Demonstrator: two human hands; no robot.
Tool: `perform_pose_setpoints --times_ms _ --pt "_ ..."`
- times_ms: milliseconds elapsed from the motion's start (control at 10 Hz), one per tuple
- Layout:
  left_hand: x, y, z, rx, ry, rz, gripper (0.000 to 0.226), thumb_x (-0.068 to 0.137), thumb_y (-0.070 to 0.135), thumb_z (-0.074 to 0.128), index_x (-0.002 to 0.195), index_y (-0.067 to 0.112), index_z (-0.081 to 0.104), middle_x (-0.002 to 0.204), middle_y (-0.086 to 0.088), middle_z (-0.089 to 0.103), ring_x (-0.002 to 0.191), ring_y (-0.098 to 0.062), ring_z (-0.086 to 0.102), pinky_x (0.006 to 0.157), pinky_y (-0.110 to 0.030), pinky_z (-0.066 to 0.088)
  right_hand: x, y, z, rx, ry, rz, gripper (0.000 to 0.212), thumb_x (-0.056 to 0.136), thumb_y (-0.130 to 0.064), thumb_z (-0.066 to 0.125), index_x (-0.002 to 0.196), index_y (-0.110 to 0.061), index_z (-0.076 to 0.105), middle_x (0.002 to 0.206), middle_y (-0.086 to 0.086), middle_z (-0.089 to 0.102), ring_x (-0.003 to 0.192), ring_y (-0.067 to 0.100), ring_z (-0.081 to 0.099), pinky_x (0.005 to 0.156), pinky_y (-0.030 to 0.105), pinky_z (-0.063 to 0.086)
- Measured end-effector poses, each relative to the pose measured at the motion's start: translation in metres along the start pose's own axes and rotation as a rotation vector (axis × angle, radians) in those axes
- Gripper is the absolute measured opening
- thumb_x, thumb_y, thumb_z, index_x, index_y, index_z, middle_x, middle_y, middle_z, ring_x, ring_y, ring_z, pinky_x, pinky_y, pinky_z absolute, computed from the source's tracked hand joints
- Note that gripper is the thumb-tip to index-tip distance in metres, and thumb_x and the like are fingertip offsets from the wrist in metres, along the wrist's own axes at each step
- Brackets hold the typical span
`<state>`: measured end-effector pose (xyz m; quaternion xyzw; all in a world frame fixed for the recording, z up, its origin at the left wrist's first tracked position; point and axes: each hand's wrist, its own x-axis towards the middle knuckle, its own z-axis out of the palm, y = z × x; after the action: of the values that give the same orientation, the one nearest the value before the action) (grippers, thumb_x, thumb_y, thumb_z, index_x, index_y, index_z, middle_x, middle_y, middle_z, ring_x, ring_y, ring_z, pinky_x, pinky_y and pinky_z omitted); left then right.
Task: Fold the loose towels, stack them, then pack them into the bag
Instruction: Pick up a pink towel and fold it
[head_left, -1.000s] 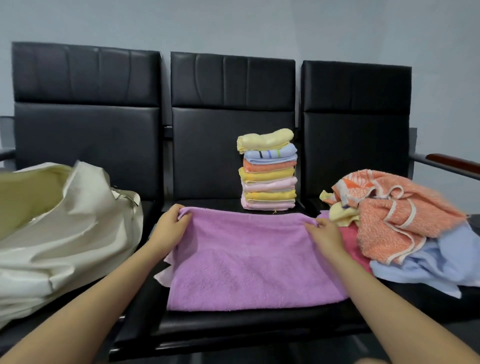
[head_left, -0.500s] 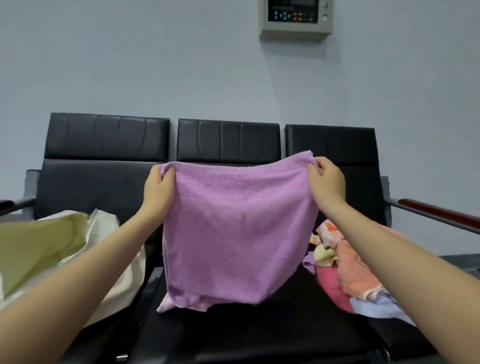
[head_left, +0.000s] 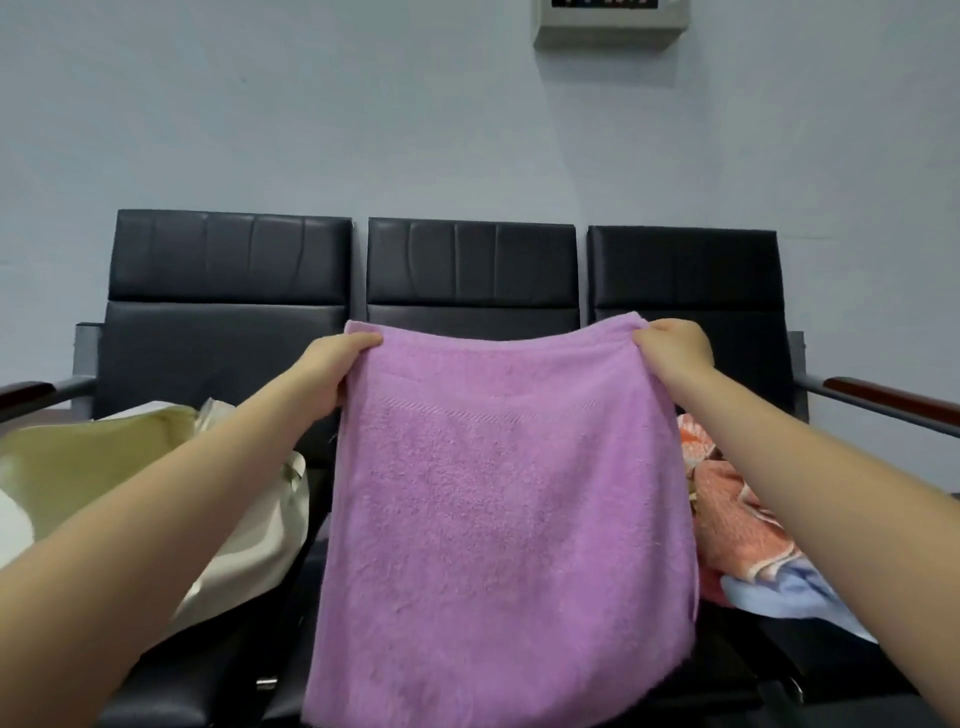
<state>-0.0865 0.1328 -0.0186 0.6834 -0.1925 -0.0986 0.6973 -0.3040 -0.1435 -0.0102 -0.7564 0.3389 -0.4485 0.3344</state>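
While I hold my arms out in front of me, the wall (head_left: 260, 104) fills the upper half of what I see, with a pale control box (head_left: 612, 23) fixed to it at about one o'clock, cut off by the top edge. Below it stands a row of three black seats (head_left: 228, 291), their backs running from ten o'clock to two o'clock, with a wooden armrest (head_left: 883, 397) at three o'clock and another at nine o'clock.

Next in size is the purple towel (head_left: 509, 519) — it hangs in the middle, from the centre down to six o'clock, spread flat towards me and covering the middle seat behind it. A cream bag (head_left: 249, 540) slumps on the left seat at about eight o'clock, its mouth showing a yellowish lining. At four o'clock a heap of loose towels (head_left: 737, 514) lies on the right seat — orange, pink and pale blue, partly hidden by my right forearm and the purple towel.

My left hand (head_left: 327, 369) pinches the towel's top left corner, fingers curled over the edge. My right hand (head_left: 675, 348) grips the top right corner the same way. They are well apart, holding the top edge stretched between them.
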Motion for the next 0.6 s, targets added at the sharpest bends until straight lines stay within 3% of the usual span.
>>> perform_pose_setpoints --times_ms 100,200,300,400,500,600 --pt "0.012 -0.048 0.004 0.250 -0.010 0.022 0.008 0.088 0.023 0.067 0.089 0.015 0.066 0.071 -0.001 0.051 0.058 -0.015 0.045 0.051 -0.023 0.034 -0.003 0.036 0.017 -0.215 -0.103 0.092 0.026 0.087 -0.022 0.051 0.062 -0.016 0.056 0.069 0.005 0.060 0.064 0.026 0.057 0.054 0.028 0.036" --pt "0.024 -0.102 0.011 0.369 -0.040 -0.071 0.011 0.088 0.018 0.067 0.079 0.013 0.063 0.061 -0.002 0.043 0.044 -0.015 0.040 0.036 -0.017 0.028 -0.004 0.085 0.049 -0.168 -0.224 0.223 0.023 0.087 -0.015 0.055 0.064 -0.015 0.055 0.080 0.014 0.064 0.068 0.031 0.061 0.060 0.034 0.052" --pt "0.034 -0.144 0.024 0.204 -0.011 -0.245 0.013 0.091 0.011 0.065 0.079 0.007 0.059 0.072 -0.006 0.044 0.043 -0.021 0.057 0.035 -0.025 0.051 -0.003 0.130 0.083 -0.042 -0.302 0.310 0.014 0.092 -0.025 0.061 0.082 -0.015 0.059 0.106 0.015 0.067 0.098 0.032 0.065 0.083 0.034 0.054" --pt "0.055 -0.177 0.034 0.087 0.100 -0.291 0.020 0.092 0.009 0.062 0.074 0.008 0.056 0.079 -0.007 0.045 0.062 -0.029 0.063 0.049 -0.031 0.057 -0.004 0.159 0.109 -0.045 -0.329 0.336 0.030 0.095 -0.037 0.058 0.074 -0.017 0.050 0.079 -0.001 0.054 0.085 0.021 0.057 0.069 0.027 0.038" --pt "0.084 -0.214 0.036 0.144 0.131 -0.268 0.023 0.092 0.011 0.062 0.070 0.011 0.056 0.075 -0.007 0.054 0.061 -0.026 0.065 0.065 -0.038 0.059 -0.002 0.181 0.140 0.335 -0.166 0.565 0.024 0.095 -0.014 0.058 0.074 -0.022 0.050 0.080 0.000 0.056 0.069 0.017 0.059 0.069 0.030 0.057" --pt "0.100 -0.232 0.042 0.213 0.188 -0.194 0.021 0.092 0.016 0.060 0.071 0.017 0.059 0.075 -0.004 0.061 0.059 -0.024 0.067 0.061 -0.033 0.059 0.001 0.199 0.166 0.251 -0.169 0.515 0.024 0.093 -0.010 0.056 0.072 -0.019 0.052 0.081 0.003 0.058 0.065 0.017 0.063 0.057 0.025 0.057"
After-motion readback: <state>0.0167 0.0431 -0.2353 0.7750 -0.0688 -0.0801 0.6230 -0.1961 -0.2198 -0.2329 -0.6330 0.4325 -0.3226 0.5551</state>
